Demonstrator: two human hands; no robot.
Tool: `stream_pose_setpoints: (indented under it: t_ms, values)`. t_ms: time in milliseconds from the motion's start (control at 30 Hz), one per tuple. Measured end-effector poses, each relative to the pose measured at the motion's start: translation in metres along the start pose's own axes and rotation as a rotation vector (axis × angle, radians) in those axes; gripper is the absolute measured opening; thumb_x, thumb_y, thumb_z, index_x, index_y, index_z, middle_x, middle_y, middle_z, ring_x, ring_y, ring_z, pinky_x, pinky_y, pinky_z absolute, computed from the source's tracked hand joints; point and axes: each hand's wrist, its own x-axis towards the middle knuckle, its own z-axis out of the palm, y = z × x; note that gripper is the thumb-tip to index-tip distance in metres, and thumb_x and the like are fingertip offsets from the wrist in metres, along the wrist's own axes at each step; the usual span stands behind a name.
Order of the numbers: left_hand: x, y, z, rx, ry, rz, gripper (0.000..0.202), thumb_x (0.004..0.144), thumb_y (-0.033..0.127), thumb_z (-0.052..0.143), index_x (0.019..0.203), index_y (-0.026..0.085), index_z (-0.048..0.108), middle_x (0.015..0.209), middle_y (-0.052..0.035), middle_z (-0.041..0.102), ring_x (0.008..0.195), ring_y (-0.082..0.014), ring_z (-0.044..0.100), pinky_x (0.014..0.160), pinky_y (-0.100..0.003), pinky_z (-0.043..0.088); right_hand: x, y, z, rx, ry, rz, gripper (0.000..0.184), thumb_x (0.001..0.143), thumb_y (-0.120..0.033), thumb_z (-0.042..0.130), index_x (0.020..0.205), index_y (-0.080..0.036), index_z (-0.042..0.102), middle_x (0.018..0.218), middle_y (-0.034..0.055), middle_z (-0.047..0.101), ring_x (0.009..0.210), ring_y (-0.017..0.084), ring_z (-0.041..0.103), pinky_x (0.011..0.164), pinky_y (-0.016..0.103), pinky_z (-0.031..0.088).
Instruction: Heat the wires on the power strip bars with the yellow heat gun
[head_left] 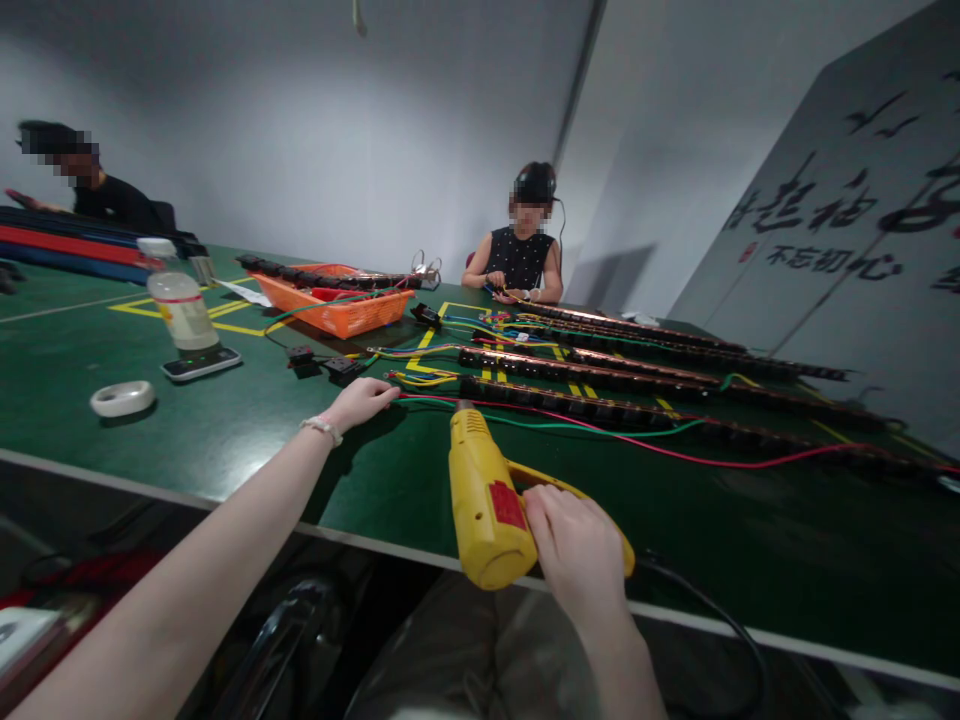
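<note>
My right hand (574, 535) is closed around the handle of a yellow heat gun (484, 510), whose nozzle points away from me over the table. My left hand (364, 400) pinches the ends of a red wire (600, 430) and a green wire (555, 427) just left of the nozzle. Both wires trail to the right. Close beyond them lies a long black wiring strip (562, 400) with yellow leads at its left end. More long dark strips with copper-coloured edges (600, 365) lie behind it. What exactly sits between my left fingertips is hidden.
An orange basket (330, 312) holding dark strips stands at the back. Black connectors (341, 368) lie before it. A bottle (180, 305), a phone (202, 364) and a white oval object (122, 398) are at left. A person (525, 260) sits opposite handling wires; another sits far left. A black cord (705, 600) crosses the table's front edge.
</note>
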Motion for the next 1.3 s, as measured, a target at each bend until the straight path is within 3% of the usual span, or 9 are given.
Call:
stream_pose_setpoints:
  t_ms: [233,400,667,1033,1300]
  values:
    - [-0.003,0.01,-0.003,0.122,-0.003,-0.137,0.056,0.083,0.06,0.031,0.061,0.018,0.061,0.061,-0.0024,0.061,0.056,-0.0156,0.051,0.053,-0.026,0.028,-0.007,0.014,0.002,-0.156,0.007,0.045,0.034,0.097,-0.036,0.028,0.076,-0.022,0.051,0.076,-0.0012,0.057,0.063,0.013,0.051,0.061,0.027,0.027]
    - [-0.002,0.015,-0.004,0.187,0.04,-0.291,0.064,0.084,0.063,0.024,0.057,0.018,0.062,0.067,-0.0074,0.066,0.066,-0.0208,0.06,0.056,-0.026,0.033,-0.009,0.006,0.005,-0.158,0.092,0.069,0.037,0.097,-0.034,0.027,0.069,-0.021,0.048,0.063,-0.0013,0.053,0.063,0.015,0.051,0.062,0.027,0.026]
    - [0.0,0.019,-0.002,0.209,0.052,-0.343,0.068,0.086,0.062,0.019,0.059,0.018,0.062,0.074,-0.0109,0.068,0.073,-0.0241,0.063,0.059,-0.028,0.037,0.001,-0.029,0.012,-0.107,0.102,0.055,0.037,0.097,-0.029,0.026,0.068,-0.021,0.048,0.063,-0.0004,0.054,0.062,0.016,0.049,0.064,0.03,0.024]
    - [0.001,0.016,-0.002,0.173,0.055,-0.329,0.07,0.086,0.062,0.015,0.064,0.017,0.064,0.075,-0.0114,0.068,0.075,-0.0239,0.062,0.058,-0.027,0.035,0.023,-0.098,0.033,0.027,0.028,0.051,0.034,0.095,-0.031,0.026,0.073,-0.022,0.05,0.069,0.0012,0.055,0.065,0.019,0.048,0.065,0.033,0.022]
    - [0.004,0.01,-0.002,0.18,0.032,-0.309,0.066,0.086,0.059,0.021,0.066,0.015,0.066,0.075,-0.0133,0.068,0.074,-0.0228,0.062,0.056,-0.027,0.033,0.021,-0.107,0.036,0.071,0.083,0.035,0.033,0.095,-0.031,0.027,0.073,-0.022,0.049,0.068,0.0005,0.054,0.064,0.018,0.047,0.064,0.032,0.021]
